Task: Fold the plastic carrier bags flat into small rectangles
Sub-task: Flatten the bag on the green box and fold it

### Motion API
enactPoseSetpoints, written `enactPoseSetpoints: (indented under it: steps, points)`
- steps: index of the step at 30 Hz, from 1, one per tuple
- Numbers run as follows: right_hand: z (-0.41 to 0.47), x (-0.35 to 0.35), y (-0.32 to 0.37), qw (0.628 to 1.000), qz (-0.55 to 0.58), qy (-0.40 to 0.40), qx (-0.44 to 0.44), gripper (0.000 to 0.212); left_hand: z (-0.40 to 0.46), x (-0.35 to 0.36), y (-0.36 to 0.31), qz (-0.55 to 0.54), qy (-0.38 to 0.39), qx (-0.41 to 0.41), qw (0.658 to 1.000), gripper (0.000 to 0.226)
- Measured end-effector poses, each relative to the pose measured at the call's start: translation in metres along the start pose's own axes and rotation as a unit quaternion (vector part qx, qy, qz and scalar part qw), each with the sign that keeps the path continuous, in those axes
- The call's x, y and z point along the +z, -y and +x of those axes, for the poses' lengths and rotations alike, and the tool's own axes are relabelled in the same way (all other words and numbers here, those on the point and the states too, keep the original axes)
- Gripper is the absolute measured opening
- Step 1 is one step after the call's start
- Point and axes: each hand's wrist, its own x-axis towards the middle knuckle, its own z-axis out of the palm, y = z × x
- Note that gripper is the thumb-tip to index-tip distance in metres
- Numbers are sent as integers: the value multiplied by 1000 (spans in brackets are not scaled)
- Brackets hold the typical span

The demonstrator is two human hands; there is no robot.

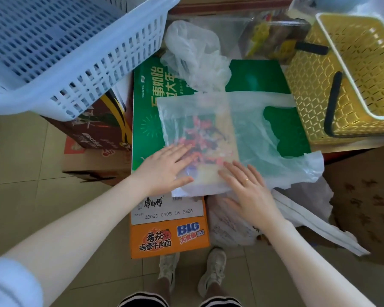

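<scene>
A translucent white carrier bag [248,134] lies spread flat on top of a green carton [146,103], its handles pointing right. My left hand [166,167] presses flat on the bag's near left corner, fingers straight. On the near edge of the bag, just to the right, my right hand [246,187] also lies flat with fingers spread. A crumpled white bag [193,56] sits at the far end of the carton. More crumpled bags [302,209] lie heaped below and to the right of my right hand.
A white slotted basket [60,47] stands at the upper left on brown boxes [93,134]. A yellow basket [350,76] with a black handle stands at the right. An orange noodle carton [169,235] sits under the green one. Tiled floor and my shoes [211,271] are below.
</scene>
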Motion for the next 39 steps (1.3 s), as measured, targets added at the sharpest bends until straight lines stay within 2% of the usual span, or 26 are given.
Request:
enactPoseSetpoints:
  steps: [4, 6, 8, 10, 12, 14, 16, 18, 20, 23, 25, 29, 30, 32, 34, 36, 39]
  points:
    - [-4, -4, -36, 998, -10, -57, 3, 28, -4, 9, 10, 26, -25, -87, 996, 68]
    - [9, -4, -35, 998, -14, -66, 1, 29, -4, 3, 8, 25, -79, -124, 989, 58]
    - [24, -5, -26, 997, -6, -74, 0, 29, -5, -3, -6, -20, -129, -127, 983, 59]
    - [37, -8, -14, 996, 2, -83, 11, 21, -5, -7, -24, -89, -116, -112, 983, 69]
    - [43, -13, -9, 994, 23, -100, 26, 7, 0, -4, -44, -84, -109, -77, 987, 71]
    - [42, -20, -15, 993, 40, -107, 22, 20, 7, 5, -57, -68, -177, -41, 981, 48]
    - [31, -29, -34, 996, 10, -83, -4, 27, 14, 9, -62, -84, -242, -41, 966, 33]
    - [18, -39, -62, 999, -28, -46, -10, 26, 16, 6, -64, -120, -259, -63, 956, 31]
    - [8, -48, -90, 1000, -22, -4, 20, 24, 13, 4, -61, -131, -284, -93, 945, 31]
    - [-1, -60, -111, 993, 51, 33, 100, 19, 6, -4, -51, -125, -301, -172, 930, 24]
    - [-2, -63, -112, 978, 140, 18, 155, 22, 3, -5, -50, -103, -302, -208, 925, 12]
    - [0, -58, -95, 941, 265, -23, 208, 24, 19, -6, -74, -63, -235, -143, 959, 38]
    - [1, -57, -92, 934, 286, -19, 215, 23, 27, -6, -82, -69, -225, -120, 965, 39]
    - [0, -57, -89, 923, 311, -5, 226, 24, 41, -5, -90, -74, -239, -86, 964, 24]
    - [-7, -59, -95, 934, 273, 0, 233, 28, 47, -4, -89, -65, -265, -87, 958, 18]
    - [-17, -61, -102, 956, 158, 20, 247, 32, 50, 0, -85, -55, -283, -94, 953, 11]
    - [-28, -59, -100, 952, 14, 100, 290, 39, 52, 2, -87, -32, -284, -78, 955, 19]
